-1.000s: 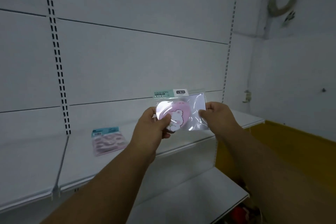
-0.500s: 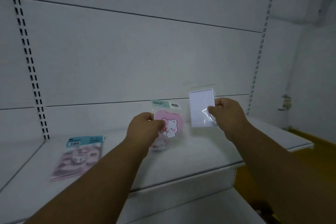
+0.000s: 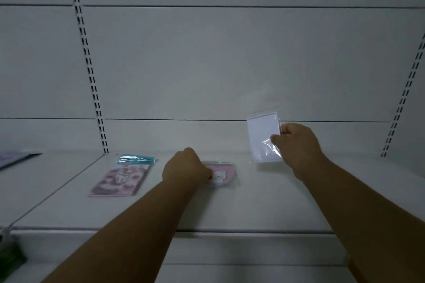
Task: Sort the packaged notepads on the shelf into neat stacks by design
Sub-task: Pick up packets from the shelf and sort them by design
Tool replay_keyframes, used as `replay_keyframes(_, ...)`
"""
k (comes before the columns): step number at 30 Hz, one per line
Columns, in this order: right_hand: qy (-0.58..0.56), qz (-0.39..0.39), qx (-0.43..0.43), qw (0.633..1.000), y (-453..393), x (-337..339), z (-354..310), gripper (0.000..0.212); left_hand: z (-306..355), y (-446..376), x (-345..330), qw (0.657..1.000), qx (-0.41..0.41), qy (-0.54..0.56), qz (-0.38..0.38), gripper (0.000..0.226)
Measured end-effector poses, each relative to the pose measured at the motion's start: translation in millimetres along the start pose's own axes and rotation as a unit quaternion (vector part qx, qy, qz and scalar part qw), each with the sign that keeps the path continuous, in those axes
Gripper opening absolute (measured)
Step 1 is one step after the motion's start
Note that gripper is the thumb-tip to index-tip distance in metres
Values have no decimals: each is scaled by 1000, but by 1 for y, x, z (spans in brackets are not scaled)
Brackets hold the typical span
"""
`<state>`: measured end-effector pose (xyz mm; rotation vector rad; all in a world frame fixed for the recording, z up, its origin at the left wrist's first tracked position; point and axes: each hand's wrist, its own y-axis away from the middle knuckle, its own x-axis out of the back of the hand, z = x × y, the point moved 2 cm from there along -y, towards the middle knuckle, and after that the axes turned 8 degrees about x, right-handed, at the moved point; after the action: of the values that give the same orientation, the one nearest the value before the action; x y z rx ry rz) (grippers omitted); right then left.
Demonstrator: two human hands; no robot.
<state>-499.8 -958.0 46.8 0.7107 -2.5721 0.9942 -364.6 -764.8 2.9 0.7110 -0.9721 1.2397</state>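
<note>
My left hand (image 3: 186, 169) is down on the white shelf (image 3: 230, 209), gripping the left edge of a pink bear notepad (image 3: 222, 174) in clear wrap that lies flat there. My right hand (image 3: 296, 142) is raised above the shelf to the right, pinching the right edge of a plain white notepad (image 3: 262, 136) in clear plastic, held upright. A pink patterned notepad pack (image 3: 124, 178) with a teal header lies on the shelf to the left of my left hand.
The white back panel has slotted uprights (image 3: 89, 71) at left and at far right. A purple item (image 3: 13, 158) lies on the neighbouring shelf at far left. A lower shelf (image 3: 230, 273) sits below the front edge.
The two packs, first held together, have been separated. My left hand has lowered the pink bear notepad onto the shelf. My right hand has carried the white notepad to the right.
</note>
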Motion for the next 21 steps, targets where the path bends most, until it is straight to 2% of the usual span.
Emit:
replay_keyframes(2, 1, 0, 7, 1000, 1, 2, -1, 13, 11, 3, 2, 998, -51, 18, 45, 40)
replay_keyframes(4, 5, 1, 22, 1000, 4, 4, -3, 8, 35, 10, 3, 982, -137, 114, 66, 30)
replay_keyframes(5, 7, -1, 30, 1000, 5, 4, -5, 6, 50, 16, 4, 967, -171, 184, 46, 30)
replay_keyframes(7, -18, -27, 44, 999, 7, 4, -9, 11, 79, 29, 5, 922, -185, 334, -67, 41)
replay_keyframes(9, -48, -80, 48, 995, 12, 5, -14, 11, 99, 36, 5, 859, -147, 449, -195, 46)
replay_keyframes(10, -34, -96, 57, 993, 15, 6, -15, 12, 106, 35, 6, 836, -127, 481, -229, 41)
replay_keyframes(13, 79, -59, 88, 991, 18, 18, -6, 16, 115, 28, 5, 805, -106, 530, -243, 23)
replay_keyframes(15, 111, -9, 48, 993, 21, 32, 3, 23, 121, 26, -1, 766, -97, 574, -274, 19)
replay_keyframes(17, 93, -2, -11, 996, 26, 44, 13, 27, 126, 28, -8, 722, -91, 596, -339, 18)
replay_keyframes(18, 75, -10, -35, 997, 29, 49, 16, 25, 129, 30, -10, 713, -89, 591, -367, 20)
replay_keyframes(19, 59, -22, -56, 996, 32, 54, 19, 21, 132, 31, -12, 717, -95, 575, -382, 23)
replay_keyframes(21, 30, -28, -87, 995, 38, 63, 25, 14, 138, 28, -18, 761, -115, 526, -362, 21)
